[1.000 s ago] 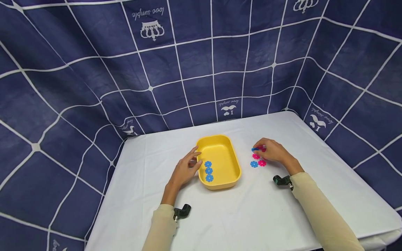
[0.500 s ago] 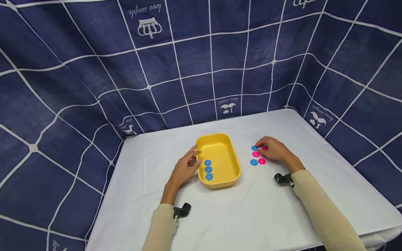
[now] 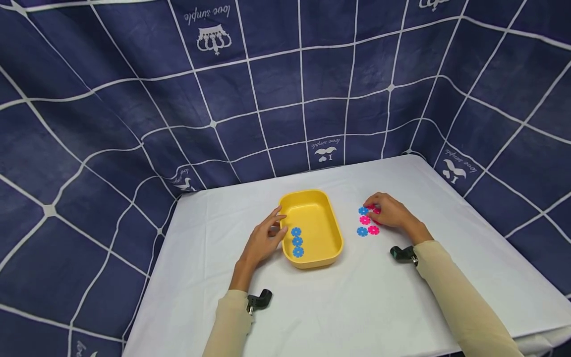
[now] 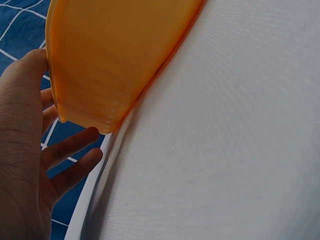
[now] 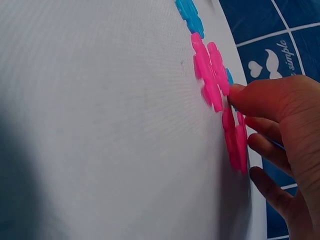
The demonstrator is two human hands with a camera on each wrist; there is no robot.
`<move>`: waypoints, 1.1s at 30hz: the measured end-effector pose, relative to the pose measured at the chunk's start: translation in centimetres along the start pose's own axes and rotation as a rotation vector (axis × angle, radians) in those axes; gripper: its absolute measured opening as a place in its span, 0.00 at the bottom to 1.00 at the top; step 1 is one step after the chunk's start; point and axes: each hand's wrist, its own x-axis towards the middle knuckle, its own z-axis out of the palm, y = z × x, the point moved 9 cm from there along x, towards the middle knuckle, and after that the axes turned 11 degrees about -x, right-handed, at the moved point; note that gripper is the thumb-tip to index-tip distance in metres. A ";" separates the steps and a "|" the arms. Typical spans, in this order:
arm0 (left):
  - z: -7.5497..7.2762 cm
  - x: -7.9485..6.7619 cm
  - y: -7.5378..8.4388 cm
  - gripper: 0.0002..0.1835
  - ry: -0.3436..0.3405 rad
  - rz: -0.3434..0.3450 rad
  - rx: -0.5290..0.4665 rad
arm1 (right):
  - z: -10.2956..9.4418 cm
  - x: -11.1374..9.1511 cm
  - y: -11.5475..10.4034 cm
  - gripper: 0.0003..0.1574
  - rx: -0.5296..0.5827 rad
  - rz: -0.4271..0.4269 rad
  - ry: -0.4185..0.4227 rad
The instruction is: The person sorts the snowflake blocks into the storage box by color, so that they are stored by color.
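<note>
My left hand (image 3: 262, 241) rests against the left side of a yellow tray (image 3: 321, 228); in the left wrist view its thumb touches the tray's rim, with the fingers spread and nearly straight. Three blue flower-shaped plastic discs (image 3: 297, 241) lie in a column inside the tray. To the right of the tray, my right hand (image 3: 389, 210) reaches over a cluster of loose discs. There, a blue disc (image 3: 363, 211) and a pink disc (image 3: 365, 220) lie by the fingertips. In the right wrist view, the thumb (image 5: 242, 97) touches the pink discs (image 5: 212, 75), fingers apart from it.
Nearer the front of the cluster lie another blue disc (image 3: 362, 231) and a pink disc (image 3: 373, 230). A white cloth (image 3: 334, 307) covers the table. Dark blue curtains (image 3: 276, 79) with white lines hang behind and at both sides.
The blue disc tilted at my right fingertips a second ago now lies flat. My right hand has shifted slightly right, over the pink discs. The left hand stays at the tray.
</note>
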 end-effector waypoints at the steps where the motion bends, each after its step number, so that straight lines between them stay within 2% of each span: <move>1: 0.0 0.0 0.0 0.29 -0.001 0.000 -0.003 | 0.0 0.0 0.0 0.21 -0.002 0.000 -0.001; 12: 0.0 -0.1 0.1 0.28 0.016 0.014 0.003 | 0.2 0.4 -0.1 0.21 -0.026 -0.006 0.003; 22: 0.2 -0.2 0.1 0.28 0.004 0.048 0.000 | 0.0 0.2 -0.5 0.22 -0.041 -0.025 0.017; 33: -0.2 -0.1 0.2 0.28 -0.001 0.039 0.005 | -0.4 0.1 -1.0 0.23 -0.071 -0.032 0.033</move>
